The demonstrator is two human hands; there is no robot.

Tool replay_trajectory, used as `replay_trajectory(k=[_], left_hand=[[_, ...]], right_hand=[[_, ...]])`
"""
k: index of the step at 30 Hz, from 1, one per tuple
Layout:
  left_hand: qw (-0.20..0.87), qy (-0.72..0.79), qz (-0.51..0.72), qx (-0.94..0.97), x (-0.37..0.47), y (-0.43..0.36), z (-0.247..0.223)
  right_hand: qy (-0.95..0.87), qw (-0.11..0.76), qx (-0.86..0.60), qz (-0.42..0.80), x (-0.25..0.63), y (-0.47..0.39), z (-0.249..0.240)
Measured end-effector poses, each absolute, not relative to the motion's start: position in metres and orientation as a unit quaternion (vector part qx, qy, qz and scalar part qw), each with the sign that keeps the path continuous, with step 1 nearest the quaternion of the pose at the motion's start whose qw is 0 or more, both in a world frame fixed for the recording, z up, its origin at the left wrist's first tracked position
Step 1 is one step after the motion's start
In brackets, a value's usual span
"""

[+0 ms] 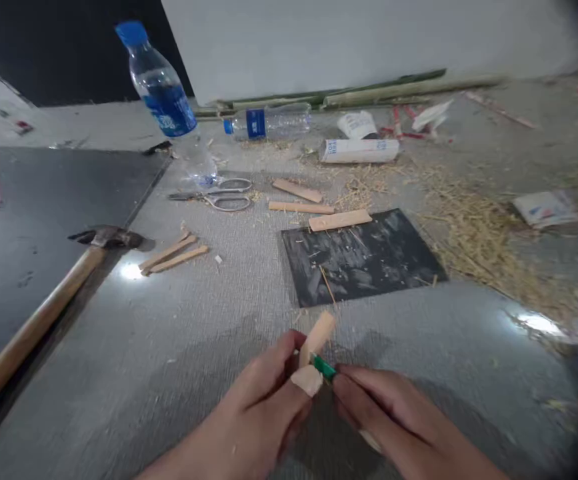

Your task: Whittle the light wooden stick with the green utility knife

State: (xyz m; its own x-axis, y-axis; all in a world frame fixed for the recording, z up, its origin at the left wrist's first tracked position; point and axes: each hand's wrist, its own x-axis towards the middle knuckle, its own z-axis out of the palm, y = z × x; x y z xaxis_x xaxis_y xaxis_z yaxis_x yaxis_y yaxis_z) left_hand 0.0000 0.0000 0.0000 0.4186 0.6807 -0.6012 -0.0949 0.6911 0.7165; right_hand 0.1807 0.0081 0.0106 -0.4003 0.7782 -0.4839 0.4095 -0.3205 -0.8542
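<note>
My left hand (266, 400) grips a short flat wooden strip (321, 331), which points up and away from me; something pale is wrapped round the thumb. Pinched in the fingers of my right hand (386, 403) is a small green tool (323, 366), its tip against the strip's side near the left thumb. Just beyond the hands lies a dark sheet of sandpaper (369, 267) with dust on it. One wooden piece (340, 221) rests across its far edge, and two more pieces (301, 208) lie behind it.
A hammer (43, 313) lies at the left, beside thin wooden sticks (179, 259). Scissors (226, 195) lie near an upright water bottle (163, 100). Behind are a fallen bottle (269, 123) and a white roll (360, 151). Shavings (489, 233) cover the right side.
</note>
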Motion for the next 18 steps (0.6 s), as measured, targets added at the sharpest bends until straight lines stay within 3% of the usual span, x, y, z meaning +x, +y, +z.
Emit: replay_trajectory(k=[6, 18], left_hand=[[0.825, 0.465, 0.246, 0.204, -0.003, 0.003, 0.003], [0.788, 0.430, 0.235, 0.373, -0.009, 0.005, 0.012]], right_hand=[[-0.561, 0.124, -0.531, 0.623, 0.189, 0.000, 0.002], [-0.568, 0.089, -0.541, 0.613, 0.191, 0.002, 0.005]])
